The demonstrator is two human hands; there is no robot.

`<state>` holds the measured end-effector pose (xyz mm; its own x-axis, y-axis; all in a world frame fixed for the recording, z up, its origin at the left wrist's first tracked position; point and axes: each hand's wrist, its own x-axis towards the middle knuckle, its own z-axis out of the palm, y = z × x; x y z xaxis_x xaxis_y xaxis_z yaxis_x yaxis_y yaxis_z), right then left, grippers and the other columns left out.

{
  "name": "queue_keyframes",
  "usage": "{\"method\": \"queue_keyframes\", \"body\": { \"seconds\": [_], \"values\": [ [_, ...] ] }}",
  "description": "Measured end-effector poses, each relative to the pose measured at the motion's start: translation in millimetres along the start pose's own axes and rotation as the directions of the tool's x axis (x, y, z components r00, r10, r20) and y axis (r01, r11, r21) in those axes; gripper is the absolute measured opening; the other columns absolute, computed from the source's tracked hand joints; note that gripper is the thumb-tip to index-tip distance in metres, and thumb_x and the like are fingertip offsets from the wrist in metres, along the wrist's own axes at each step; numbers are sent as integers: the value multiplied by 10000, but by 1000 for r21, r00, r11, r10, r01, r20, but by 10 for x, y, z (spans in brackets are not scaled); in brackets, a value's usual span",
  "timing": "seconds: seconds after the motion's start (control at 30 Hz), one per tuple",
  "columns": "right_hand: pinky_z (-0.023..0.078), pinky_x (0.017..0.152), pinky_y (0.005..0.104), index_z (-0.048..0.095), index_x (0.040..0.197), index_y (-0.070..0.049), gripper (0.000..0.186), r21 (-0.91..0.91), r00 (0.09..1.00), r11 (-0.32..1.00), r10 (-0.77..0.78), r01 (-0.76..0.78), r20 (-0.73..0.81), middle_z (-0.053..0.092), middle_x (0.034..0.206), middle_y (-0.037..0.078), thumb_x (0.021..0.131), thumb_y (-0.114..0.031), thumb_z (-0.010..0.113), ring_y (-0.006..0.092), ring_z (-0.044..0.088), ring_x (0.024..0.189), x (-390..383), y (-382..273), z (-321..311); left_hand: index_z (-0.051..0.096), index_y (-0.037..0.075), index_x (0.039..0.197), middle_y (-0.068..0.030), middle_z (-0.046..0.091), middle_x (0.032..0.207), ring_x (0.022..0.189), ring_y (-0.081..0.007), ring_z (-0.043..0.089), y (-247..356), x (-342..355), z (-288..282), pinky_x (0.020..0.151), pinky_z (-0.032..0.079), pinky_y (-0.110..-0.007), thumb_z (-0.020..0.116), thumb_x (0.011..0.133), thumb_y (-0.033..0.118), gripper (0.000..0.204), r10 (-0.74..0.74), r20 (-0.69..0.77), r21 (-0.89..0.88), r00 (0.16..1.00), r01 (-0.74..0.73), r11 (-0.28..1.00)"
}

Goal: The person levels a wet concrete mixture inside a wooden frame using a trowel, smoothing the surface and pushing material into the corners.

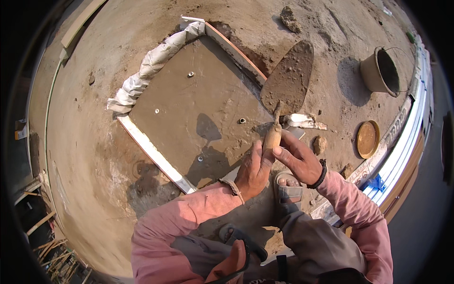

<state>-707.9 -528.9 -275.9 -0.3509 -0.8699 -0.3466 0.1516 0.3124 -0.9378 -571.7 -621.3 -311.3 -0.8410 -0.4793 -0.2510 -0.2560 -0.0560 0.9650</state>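
Observation:
A pointed masonry trowel (289, 73) is held up in front of me, its broad blade speckled with wet mortar and pointing away. My left hand (256, 171) is closed round the lower end of its wooden handle. From the other side my right hand (301, 160) grips the same handle, thumb laid along it. Left of the blade lies a square slab of wet grey concrete (175, 104), smooth in most parts, with several small pipe ends standing in it. The trowel's shadow falls on the slab. Boards (156, 154) and a white wrapped strip (153, 64) edge the slab.
To the right, a bucket (373, 73) stands tilted near a round shallow pan (367, 139). Stones (320, 145) and a clod (290, 19) lie on the sandy ground. Long white metal lengths (402, 156) run along the right edge. Sticks (59, 255) are piled at lower left.

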Motion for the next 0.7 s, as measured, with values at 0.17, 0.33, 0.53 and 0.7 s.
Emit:
{"method": "queue_keyframes", "body": {
  "seconds": [0.17, 0.33, 0.53, 0.7],
  "values": [
    [454, 643, 373, 488, 1108, 26, 453, -131, 967, 966, 199, -221, -160, 559, 841, 113, 882, -347, 612, 226, 585, 750, 256, -321, -508, 491, -23, 1169, -214, 517, 1123, 1006, -380, 545, -231, 232, 7, 872, 445, -413, 442, 965, 192, 301, 302, 34, 138, 953, -304, 943],
    [502, 629, 379, 568, 1129, -87, 360, -936, 944, 165, -167, 311, 285, 584, 759, 143, 788, -186, 628, 291, 619, 695, 542, -504, -1260, 522, 18, 1209, -99, 492, 1277, 1187, -311, 451, -1079, 533, -476, 993, 371, -415, 493, 819, 29, 391, 195, 22, 726, 981, -150, 671],
    [482, 610, 402, 629, 1020, -133, 266, -897, 926, -246, -2, 367, 379, 565, 812, 129, 763, -123, 563, 282, 609, 748, 849, -379, -1031, 493, 58, 1283, -46, 474, 1320, 1242, -256, 413, -1376, 606, -465, 1020, 332, -413, 511, 824, 50, 459, 135, 142, 882, 981, -187, 432],
    [467, 699, 398, 627, 913, -74, 157, -816, 892, -361, 185, 452, 412, 611, 1036, 170, 802, -158, 554, 280, 631, 817, 1005, 110, -709, 496, 63, 1290, -35, 446, 1352, 1253, -241, 401, -1557, 527, -438, 1024, 326, -395, 499, 835, 55, 455, 111, 63, 892, 992, -106, 439]
  ]
}}
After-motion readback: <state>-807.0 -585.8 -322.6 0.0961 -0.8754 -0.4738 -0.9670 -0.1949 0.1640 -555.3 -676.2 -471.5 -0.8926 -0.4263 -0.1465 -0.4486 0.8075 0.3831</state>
